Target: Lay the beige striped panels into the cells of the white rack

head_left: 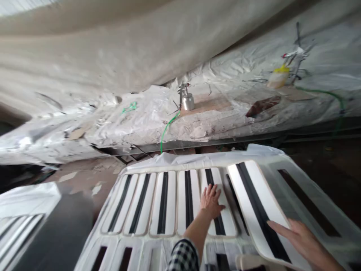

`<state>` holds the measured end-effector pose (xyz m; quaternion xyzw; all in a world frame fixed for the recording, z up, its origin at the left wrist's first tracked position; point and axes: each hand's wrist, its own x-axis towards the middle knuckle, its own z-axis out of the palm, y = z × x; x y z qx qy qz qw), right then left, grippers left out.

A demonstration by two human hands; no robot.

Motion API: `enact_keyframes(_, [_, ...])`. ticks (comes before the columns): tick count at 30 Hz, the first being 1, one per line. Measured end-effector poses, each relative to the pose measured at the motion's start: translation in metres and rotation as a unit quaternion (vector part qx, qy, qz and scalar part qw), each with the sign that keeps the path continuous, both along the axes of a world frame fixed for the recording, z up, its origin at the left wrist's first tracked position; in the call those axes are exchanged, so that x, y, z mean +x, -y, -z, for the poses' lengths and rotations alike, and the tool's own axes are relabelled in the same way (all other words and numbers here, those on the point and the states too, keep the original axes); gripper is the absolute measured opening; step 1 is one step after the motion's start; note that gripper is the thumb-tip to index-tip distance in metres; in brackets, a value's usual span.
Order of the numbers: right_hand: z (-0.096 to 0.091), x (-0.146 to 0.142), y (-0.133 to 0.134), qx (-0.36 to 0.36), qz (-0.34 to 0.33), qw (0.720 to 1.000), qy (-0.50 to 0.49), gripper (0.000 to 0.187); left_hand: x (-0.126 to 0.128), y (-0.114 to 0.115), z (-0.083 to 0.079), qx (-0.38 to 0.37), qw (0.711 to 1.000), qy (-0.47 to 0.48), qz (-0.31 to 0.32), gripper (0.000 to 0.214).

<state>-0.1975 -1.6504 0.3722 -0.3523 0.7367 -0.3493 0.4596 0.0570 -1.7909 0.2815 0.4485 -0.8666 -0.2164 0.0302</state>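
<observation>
A large white slatted panel with long dark slots lies in front of me. My left hand, on a checked-sleeved arm, rests flat on one of its slats with the fingers stretched out. At the lower right, my right hand lies open, fingers straight, against the edge of a tilted white piece with a dark slot that sits on top of the panel. Neither hand grips anything.
Behind the panel runs a bench covered in crumpled, paint-stained plastic sheet. On it stand a metal spray gun with a green hose and a yellow-capped bottle. Another slatted panel shows at the lower left.
</observation>
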Motion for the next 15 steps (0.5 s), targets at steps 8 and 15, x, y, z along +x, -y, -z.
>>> enact_keyframes(8, [-0.005, -0.013, -0.006, 0.043, 0.005, 0.987, 0.154, 0.044, 0.001, 0.003, 0.032, -0.048, 0.996, -0.068, 0.028, 0.061])
enact_keyframes(15, [0.008, -0.013, -0.001, 0.033, 0.015, 0.983, 0.178, 0.041, -0.013, 0.003, 0.042, -0.111, 0.992, -0.064, 0.001, 0.051])
